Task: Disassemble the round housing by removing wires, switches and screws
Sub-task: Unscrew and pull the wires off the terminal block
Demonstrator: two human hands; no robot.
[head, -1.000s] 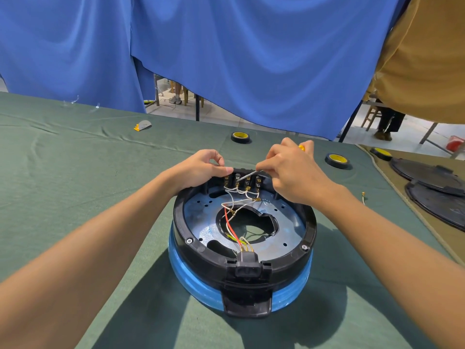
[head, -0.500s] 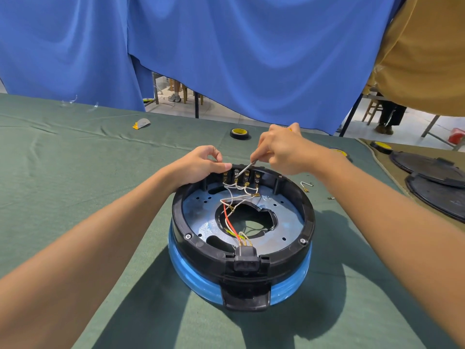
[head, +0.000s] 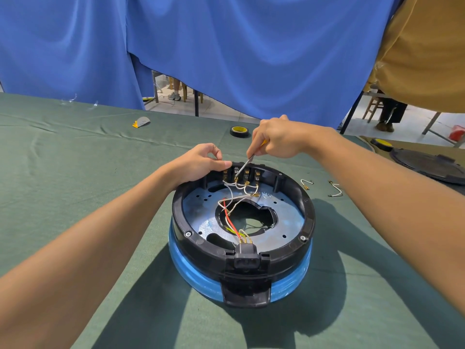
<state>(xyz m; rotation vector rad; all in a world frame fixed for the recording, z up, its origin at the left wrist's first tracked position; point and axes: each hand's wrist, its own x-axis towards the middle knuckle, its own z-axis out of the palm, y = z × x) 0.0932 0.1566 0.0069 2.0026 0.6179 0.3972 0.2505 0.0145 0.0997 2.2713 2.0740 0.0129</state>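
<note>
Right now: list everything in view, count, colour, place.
housing: 1, black over blue, table centre
wires: several, white, red, yellow, inside housing
screws: 2, silver, housing's near rim
loose wires: 2, white, cloth right of housing
tape rolls: 2, black-yellow, far cloth
lid: 1, black, far right
cloth: 1, green, covers table
screwdriver: 1, yellow handle, tip at switch terminals
left hand: 1, grips housing's far rim
right hand: 1, holds screwdriver

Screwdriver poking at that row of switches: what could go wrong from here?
1. The screwdriver tip could slip off the switches and jab the left hand, whose thumb lies right beside it on the housing rim.
2. Prying hard could tear a white wire rather than free its connector.
3. The loose wires on the cloth lie near the forearm of the right hand and might get swept away.
</note>
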